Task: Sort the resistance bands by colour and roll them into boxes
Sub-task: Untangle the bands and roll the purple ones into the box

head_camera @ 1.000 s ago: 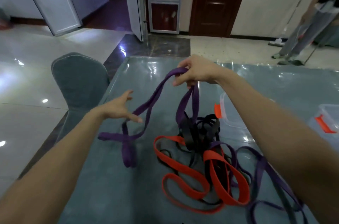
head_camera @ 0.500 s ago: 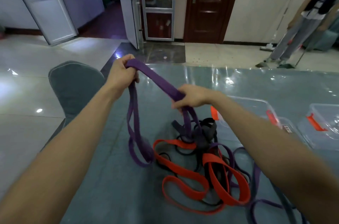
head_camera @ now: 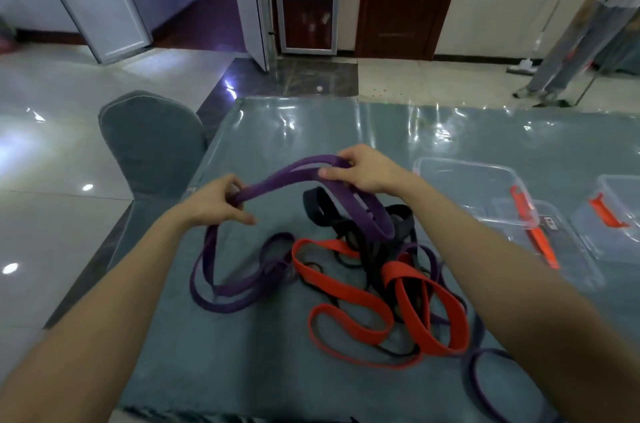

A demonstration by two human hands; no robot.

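A purple resistance band [head_camera: 284,178] arches between my two hands above the table. My left hand [head_camera: 216,202] grips one part of it, and my right hand [head_camera: 363,169] pinches another part further right. Its loose loops trail down onto the cloth at the left [head_camera: 235,287] and over the pile. Under my right forearm lies a tangle of red bands [head_camera: 349,301], black bands [head_camera: 332,218] and more purple bands [head_camera: 485,384].
Clear plastic boxes with orange clips stand at the right: one [head_camera: 460,180], a second [head_camera: 554,249] in front of it and a third [head_camera: 620,214] at the edge. A grey chair [head_camera: 149,142] is at the table's left. A person [head_camera: 581,31] stands far right.
My left hand came down and toward me with the band. My right hand slid along it up and to the right, so the band now hangs doubled between both hands.
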